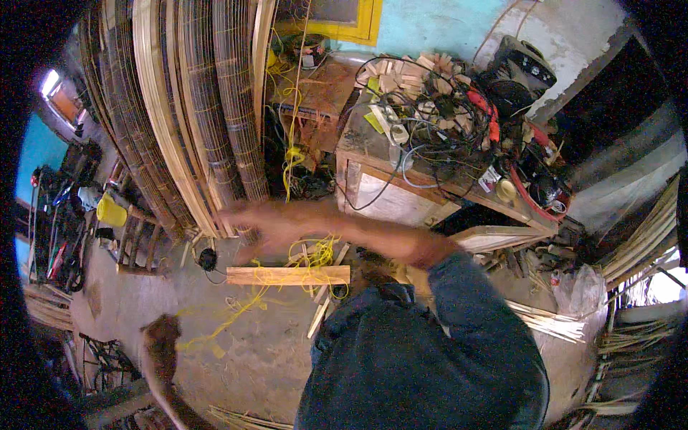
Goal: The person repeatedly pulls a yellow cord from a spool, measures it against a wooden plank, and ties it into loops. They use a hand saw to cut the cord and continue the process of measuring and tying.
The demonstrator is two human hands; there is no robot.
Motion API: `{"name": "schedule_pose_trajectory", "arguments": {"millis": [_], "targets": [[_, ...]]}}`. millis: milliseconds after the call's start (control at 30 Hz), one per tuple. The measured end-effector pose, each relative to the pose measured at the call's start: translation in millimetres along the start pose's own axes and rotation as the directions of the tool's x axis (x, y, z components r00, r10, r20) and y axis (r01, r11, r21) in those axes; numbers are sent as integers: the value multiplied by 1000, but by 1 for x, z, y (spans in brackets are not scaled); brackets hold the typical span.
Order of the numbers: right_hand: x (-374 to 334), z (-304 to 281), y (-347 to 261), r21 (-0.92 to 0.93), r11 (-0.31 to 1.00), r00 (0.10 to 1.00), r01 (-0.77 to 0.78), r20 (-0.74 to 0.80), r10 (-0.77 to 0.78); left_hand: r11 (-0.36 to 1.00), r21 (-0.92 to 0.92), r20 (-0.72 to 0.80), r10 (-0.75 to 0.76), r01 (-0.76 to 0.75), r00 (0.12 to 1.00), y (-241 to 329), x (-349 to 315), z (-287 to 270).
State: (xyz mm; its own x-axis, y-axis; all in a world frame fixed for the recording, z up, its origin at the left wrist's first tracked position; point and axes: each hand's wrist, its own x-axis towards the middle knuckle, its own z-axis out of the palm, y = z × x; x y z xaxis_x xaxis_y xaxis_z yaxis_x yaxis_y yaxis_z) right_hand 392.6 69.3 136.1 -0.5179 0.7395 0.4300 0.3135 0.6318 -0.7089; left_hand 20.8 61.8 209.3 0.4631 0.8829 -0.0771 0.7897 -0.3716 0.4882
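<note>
Yellow twine [322, 251], right of left hand [162, 335] (pinching it), right hand [249, 221] blurred, grip unclear

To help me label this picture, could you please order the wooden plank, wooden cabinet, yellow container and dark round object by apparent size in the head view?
1. Wooden cabinet, clearly largest despite clutter on top
2. Wooden plank, long but narrow
3. Yellow container
4. Dark round object

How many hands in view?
2. The right hand, motion-blurred, is near the bottoms of the tall pale slats; the left hand is at lower left, by the yellow string. Neither is hidden.
</note>
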Motion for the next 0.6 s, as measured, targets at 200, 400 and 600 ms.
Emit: {"name": "schedule_pose_trajectory", "arguments": {"millis": [200,400,600], "targets": [[36,59,-21,348,937,980,-32,193,-38,993,77,-226,-69,89,972,-32,27,-27],[-76,-66,20,313,790,844,-527,297,446,862,-232,-487,-504,451,714,-260,-55,-41],[-83,-40,43,214,908,920,-359,243,306,830,-143,-315,-554,538,771,-289,-70,59]]}}
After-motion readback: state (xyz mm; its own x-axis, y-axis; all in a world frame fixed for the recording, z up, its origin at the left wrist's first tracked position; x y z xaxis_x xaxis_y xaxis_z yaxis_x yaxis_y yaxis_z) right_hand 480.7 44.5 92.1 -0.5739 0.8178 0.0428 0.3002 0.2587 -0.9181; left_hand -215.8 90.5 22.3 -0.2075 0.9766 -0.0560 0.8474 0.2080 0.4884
